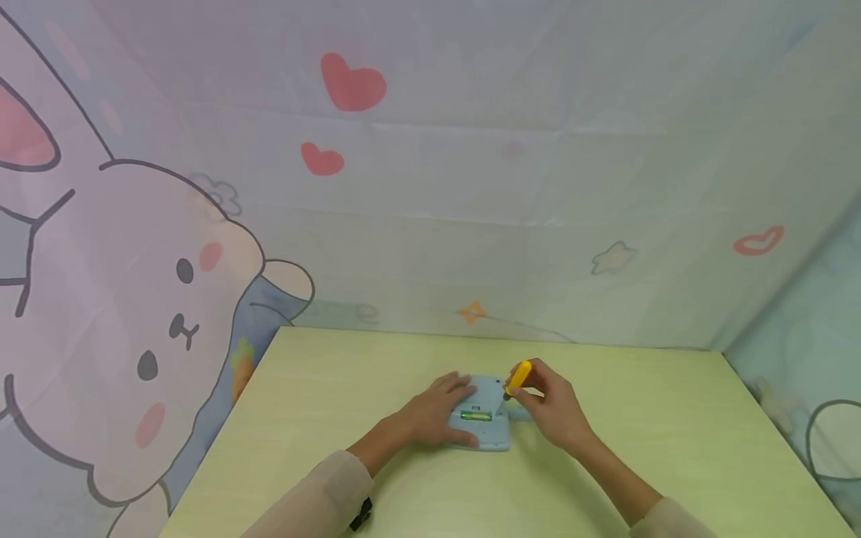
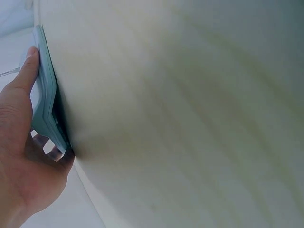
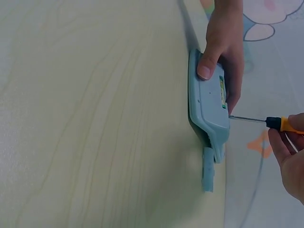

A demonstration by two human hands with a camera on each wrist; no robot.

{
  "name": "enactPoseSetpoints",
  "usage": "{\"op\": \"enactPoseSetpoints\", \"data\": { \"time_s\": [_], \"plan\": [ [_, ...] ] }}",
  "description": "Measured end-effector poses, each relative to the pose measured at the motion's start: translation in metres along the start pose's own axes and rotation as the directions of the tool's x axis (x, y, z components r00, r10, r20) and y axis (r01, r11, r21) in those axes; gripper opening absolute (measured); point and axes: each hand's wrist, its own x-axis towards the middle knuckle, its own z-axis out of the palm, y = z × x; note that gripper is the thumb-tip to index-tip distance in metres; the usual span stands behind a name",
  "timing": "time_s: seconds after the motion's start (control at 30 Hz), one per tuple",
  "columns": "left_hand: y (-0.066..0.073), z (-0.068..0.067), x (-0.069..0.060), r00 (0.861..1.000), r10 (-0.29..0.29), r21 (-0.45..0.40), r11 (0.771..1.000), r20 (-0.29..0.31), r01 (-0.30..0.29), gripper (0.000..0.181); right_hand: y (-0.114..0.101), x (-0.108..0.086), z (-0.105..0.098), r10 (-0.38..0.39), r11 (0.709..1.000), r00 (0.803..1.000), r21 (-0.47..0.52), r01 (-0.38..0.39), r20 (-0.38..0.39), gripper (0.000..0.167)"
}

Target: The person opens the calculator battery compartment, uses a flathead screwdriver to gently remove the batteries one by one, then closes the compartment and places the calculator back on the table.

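Observation:
A light-blue calculator (image 1: 494,433) lies back side up on the table, with a green-and-yellow battery (image 1: 476,415) showing in its open slot. My left hand (image 1: 433,411) holds it from the left, thumb along the near edge and fingers over the far part. In my right hand (image 1: 554,407) is a yellow-handled screwdriver (image 1: 519,377), pinched by thumb and fingers. Its thin metal shaft (image 3: 249,119) reaches the back of the calculator beside the battery slot; whether the tip sits in a screw is too small to tell. A small light-blue piece (image 3: 208,171) lies against the table beside the calculator.
The pale wood-grain table (image 1: 350,373) ends at a printed cloth backdrop (image 1: 430,224) behind. A black strap-like item (image 1: 362,515) shows by the left sleeve. At the far right a dark cable-like loop (image 1: 810,441) appears by the side cloth.

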Motion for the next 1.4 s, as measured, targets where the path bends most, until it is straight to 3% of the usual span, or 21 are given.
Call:
{"op": "enactPoseSetpoints", "data": {
  "time_s": [0.27, 0.7, 1.07, 1.4],
  "plan": [
    [0.001, 0.000, -0.002, 1.000, -0.005, -0.016, 1.000, 0.001, 0.005, 0.100, -0.002, -0.002, 0.005, -0.029, 0.999, 1.000, -0.038, 0.029, -0.004, 0.021],
    [0.000, 0.000, 0.001, 1.000, -0.003, -0.009, 1.000, -0.003, 0.003, 0.100, -0.003, 0.000, 0.010, 0.000, 0.999, 1.000, -0.041, 0.000, -0.005, 0.022],
    [0.002, -0.001, 0.000, 1.000, -0.003, -0.003, 1.000, -0.007, 0.003, 0.099, 0.000, -0.001, 0.017, -0.009, 0.994, 1.000, -0.111, 0.009, -0.004, 0.023],
    [0.003, -0.002, -0.002, 1.000, -0.008, -0.018, 1.000, -0.004, 0.008, 0.099, 0.005, -0.003, 0.015, 0.083, 0.990, 0.995, -0.113, -0.089, -0.058, 0.017]
  ]
}}
